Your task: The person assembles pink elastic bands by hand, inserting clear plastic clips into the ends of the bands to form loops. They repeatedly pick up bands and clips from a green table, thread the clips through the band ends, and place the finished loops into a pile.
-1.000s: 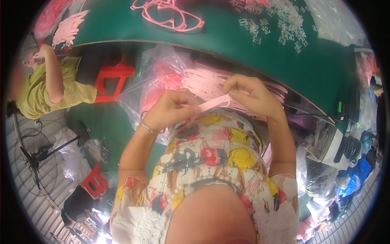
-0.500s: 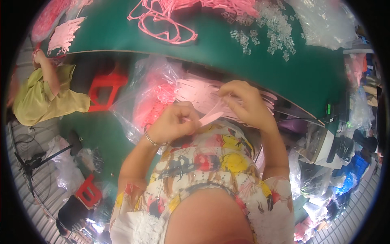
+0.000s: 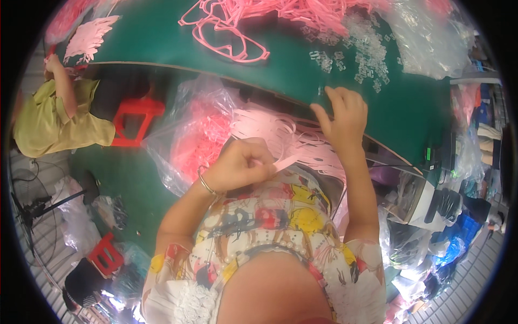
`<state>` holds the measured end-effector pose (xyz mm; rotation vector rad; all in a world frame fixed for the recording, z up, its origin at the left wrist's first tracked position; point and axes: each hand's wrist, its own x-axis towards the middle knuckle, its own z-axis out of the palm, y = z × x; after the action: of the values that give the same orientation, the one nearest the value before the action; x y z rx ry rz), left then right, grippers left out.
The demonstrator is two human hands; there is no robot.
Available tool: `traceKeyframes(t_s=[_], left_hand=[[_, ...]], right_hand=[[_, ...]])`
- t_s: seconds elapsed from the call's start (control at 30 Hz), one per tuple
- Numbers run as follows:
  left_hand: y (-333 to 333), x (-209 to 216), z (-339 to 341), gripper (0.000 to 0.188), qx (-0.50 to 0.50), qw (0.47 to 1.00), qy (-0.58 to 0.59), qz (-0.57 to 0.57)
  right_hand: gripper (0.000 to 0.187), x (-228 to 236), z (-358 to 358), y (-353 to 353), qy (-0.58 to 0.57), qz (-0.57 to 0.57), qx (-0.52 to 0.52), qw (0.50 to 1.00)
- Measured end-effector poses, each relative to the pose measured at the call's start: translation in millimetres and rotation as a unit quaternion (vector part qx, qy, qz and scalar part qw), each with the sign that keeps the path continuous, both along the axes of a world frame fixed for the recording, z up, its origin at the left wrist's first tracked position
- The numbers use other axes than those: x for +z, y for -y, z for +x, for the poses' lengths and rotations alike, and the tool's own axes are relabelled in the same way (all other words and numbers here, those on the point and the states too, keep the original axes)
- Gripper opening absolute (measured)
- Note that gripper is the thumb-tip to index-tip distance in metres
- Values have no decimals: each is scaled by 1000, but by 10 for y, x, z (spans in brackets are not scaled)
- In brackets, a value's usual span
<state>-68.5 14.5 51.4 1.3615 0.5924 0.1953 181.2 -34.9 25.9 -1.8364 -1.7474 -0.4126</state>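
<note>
My left hand (image 3: 240,166) is closed in a pinch on a pale pink strap (image 3: 287,161), whose flat end sticks out past the thumb toward the right. Over the table's front edge, my right hand (image 3: 348,116) has its thumb and index finger apart, with nothing visible between them. Just beyond those fingertips lies a small clear plastic piece (image 3: 320,90), too blurred to make out fully. A pile of pale pink straps (image 3: 264,125) rests below the table edge, behind my hands. Clear plastic buckles (image 3: 372,59) are scattered on the green table (image 3: 280,78).
Pink strap loops (image 3: 232,43) are heaped on the table's far side, beside a clear plastic bag (image 3: 431,43). Left of my lap sits a bag of pink pieces (image 3: 202,140). A co-worker in a green top (image 3: 54,121) is at the left, near a red stool (image 3: 137,119).
My right hand has let go of the strap and moved up and right to the table edge, its fingers parting. The left hand keeps the strap, shifting slightly right.
</note>
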Motion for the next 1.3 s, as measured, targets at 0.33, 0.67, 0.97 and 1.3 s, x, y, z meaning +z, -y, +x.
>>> traceKeyframes(t_s=[0.33, 0.67, 0.97, 1.3], left_hand=[[-27, 66, 125, 6, 37, 998, -13, -45], [-24, 138, 157, 7, 42, 997, -9, 68], [-34, 156, 76, 6, 55, 997, -22, -47], [-82, 57, 33, 6, 24, 984, -8, -175]], right_hand=[[15, -16, -164, 194, -348, -1, 52, 936], [13, 147, -643, 356, -682, -194, 183, 681], [12, 196, -471, 306, -638, -321, 237, 659], [11, 143, -366, 202, -519, -296, 390, 700]])
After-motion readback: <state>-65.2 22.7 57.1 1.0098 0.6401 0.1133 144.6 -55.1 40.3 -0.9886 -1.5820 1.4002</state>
